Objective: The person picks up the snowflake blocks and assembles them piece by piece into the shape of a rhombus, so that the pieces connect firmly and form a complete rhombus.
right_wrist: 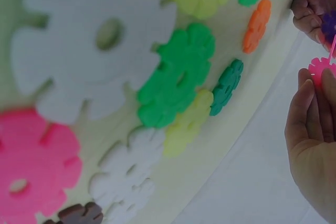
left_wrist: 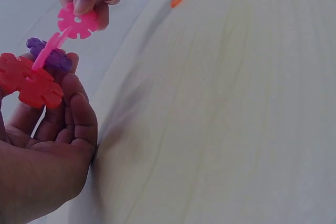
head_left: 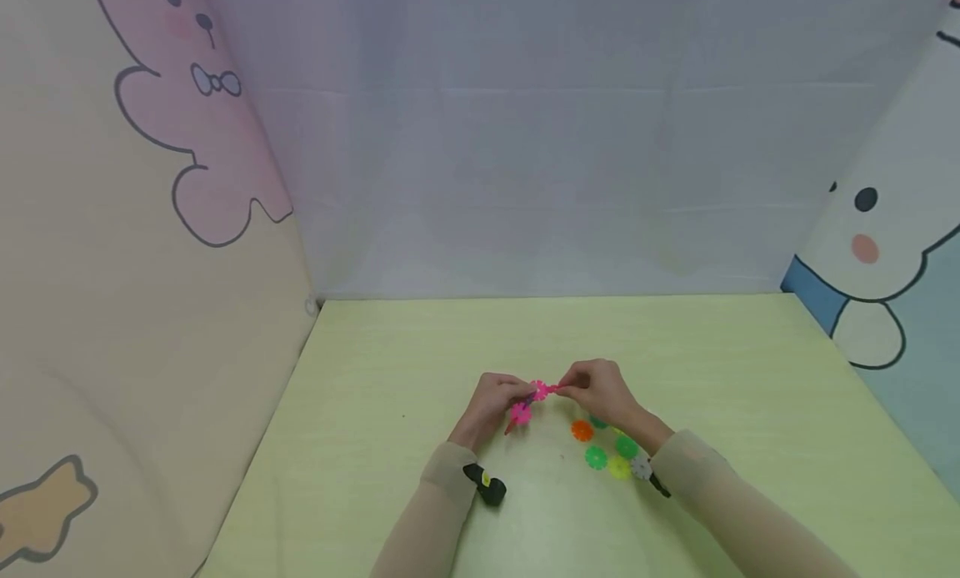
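Note:
My left hand (head_left: 491, 401) holds a small chain of notched, flower-shaped plastic discs slotted together. In the left wrist view the chain has a red disc (left_wrist: 39, 90), a purple disc (left_wrist: 59, 60) and an edge-on pink disc (left_wrist: 48, 52). At its far end, my right hand (head_left: 602, 391) pinches another pink disc (left_wrist: 79, 23) between thumb and fingers. That disc's notch meets the edge-on pink one; whether it is fully slotted in, I cannot tell. Both hands are raised above the table, close together.
Loose notched discs lie on the table near my right forearm: an orange disc (head_left: 582, 430), a green disc (head_left: 596, 457), a yellow disc (head_left: 619, 467), a grey-white disc (right_wrist: 100, 40) and several others. Curtains with cartoon animals surround the pale table (head_left: 375, 478).

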`<state>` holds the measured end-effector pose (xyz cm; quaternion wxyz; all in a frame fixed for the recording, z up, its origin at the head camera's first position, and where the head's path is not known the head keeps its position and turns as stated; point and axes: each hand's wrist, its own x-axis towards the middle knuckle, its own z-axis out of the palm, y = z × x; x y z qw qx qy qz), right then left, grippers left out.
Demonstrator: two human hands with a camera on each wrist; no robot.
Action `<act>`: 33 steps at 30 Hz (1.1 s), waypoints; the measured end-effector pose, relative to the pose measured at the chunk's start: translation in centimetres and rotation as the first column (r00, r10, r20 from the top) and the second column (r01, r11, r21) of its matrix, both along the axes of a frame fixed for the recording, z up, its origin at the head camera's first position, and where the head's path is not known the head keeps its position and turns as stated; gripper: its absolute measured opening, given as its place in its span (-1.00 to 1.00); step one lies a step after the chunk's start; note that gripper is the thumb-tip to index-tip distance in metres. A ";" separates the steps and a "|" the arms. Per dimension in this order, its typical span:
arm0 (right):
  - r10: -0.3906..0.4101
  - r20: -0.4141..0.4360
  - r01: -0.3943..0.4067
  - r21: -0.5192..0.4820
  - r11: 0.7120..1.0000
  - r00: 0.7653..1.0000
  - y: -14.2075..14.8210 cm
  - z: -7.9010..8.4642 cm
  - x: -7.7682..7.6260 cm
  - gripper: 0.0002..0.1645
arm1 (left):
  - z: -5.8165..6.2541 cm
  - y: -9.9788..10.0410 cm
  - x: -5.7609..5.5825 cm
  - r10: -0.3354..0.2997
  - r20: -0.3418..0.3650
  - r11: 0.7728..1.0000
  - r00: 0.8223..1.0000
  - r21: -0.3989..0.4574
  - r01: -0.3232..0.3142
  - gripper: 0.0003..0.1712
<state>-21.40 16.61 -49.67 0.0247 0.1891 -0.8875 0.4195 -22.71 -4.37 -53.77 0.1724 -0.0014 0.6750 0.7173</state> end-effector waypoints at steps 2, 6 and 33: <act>-0.006 0.015 0.006 -0.013 1.000 1.000 0.0 0.0 0.0 -0.89 | 0.0 0.0 0.0 0.003 0.000 1.000 1.000 -0.004 -0.003 -0.82; -0.009 0.046 0.011 -0.047 0.999 0.999 -0.1 0.0 0.1 -0.89 | 0.0 -0.1 0.0 0.004 0.015 1.000 1.000 -0.010 -0.004 -0.81; 0.052 0.048 -0.055 0.053 0.997 0.997 -0.1 0.7 -0.3 -0.90 | 0.2 0.0 0.1 -0.027 0.013 1.000 1.000 0.016 0.026 -0.80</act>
